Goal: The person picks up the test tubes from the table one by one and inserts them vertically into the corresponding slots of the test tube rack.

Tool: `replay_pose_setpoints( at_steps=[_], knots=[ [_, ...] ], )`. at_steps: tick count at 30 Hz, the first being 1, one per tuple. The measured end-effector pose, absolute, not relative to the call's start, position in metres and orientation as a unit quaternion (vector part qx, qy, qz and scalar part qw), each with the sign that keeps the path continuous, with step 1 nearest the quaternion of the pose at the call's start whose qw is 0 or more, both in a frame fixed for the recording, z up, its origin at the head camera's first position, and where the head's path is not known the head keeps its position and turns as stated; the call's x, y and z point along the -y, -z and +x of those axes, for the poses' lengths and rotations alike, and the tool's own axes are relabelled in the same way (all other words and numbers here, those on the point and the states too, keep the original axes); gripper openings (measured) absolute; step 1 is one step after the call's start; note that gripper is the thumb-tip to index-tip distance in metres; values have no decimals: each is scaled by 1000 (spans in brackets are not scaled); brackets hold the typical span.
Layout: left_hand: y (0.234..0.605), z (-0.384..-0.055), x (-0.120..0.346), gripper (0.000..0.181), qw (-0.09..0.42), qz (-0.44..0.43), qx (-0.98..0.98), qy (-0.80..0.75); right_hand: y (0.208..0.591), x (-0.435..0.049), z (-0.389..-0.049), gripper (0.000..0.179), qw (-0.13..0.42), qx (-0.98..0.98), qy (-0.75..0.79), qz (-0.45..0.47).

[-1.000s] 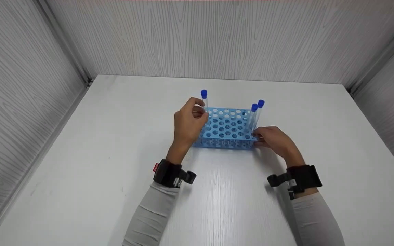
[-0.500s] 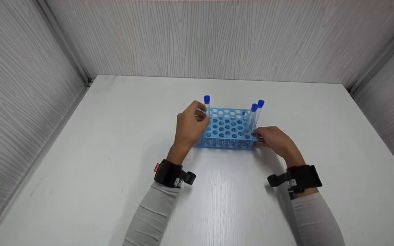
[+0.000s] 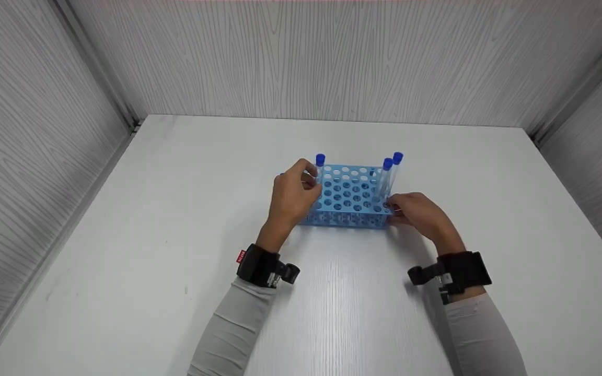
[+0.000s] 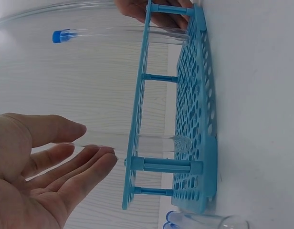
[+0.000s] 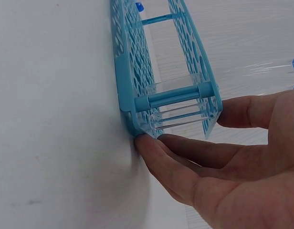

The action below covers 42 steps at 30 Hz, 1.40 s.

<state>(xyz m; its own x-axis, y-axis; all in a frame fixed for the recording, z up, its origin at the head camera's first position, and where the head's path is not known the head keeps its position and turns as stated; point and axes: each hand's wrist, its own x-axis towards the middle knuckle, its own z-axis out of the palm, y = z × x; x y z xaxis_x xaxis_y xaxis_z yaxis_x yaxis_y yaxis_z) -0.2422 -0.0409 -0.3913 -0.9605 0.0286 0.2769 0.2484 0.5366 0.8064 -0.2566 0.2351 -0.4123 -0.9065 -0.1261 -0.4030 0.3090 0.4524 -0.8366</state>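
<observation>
From where I stand, a blue rack [image 3: 348, 212] sits on a white table [image 3: 332, 313]; clock positions are read from the rack's centre. At nine o'clock, the left hand [image 3: 291, 196] pinches a blue-capped tube [image 3: 320, 169] between thumb and fingers, the tube standing in the rack toward eleven. At four, the right hand [image 3: 418, 214] grips the rack's end, thumb at the upper plate, fingers at the base. Two capped tubes [image 3: 384, 178] stand at two.

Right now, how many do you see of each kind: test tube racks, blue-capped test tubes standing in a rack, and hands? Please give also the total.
Test tube rack: 1
Blue-capped test tubes standing in the rack: 3
Hands: 2 (left hand, right hand)
Total: 6
</observation>
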Motion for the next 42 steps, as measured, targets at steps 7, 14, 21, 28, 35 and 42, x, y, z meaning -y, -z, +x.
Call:
replay_pose_setpoints(
  at_steps=[7,14,21,28,35,42],
  knots=[
    [391,-242,42,22,106,-75,874,468,414,-235,-258,49,209,-825,522,57],
    [390,-243,41,21,99,-76,875,467,413,-235,-258,49,209,-826,520,57],
    [389,-243,42,21,90,-77,878,464,412,-236,-257,48,207,-825,523,49],
    [387,-243,45,19,87,-78,886,450,410,-235,-257,50,207,-825,525,42],
    [386,-243,47,19,102,-69,886,447,411,-236,-257,51,208,-834,510,41],
    [387,-244,53,15,124,-53,873,468,411,-235,-257,53,213,-832,511,46]
  ],
)
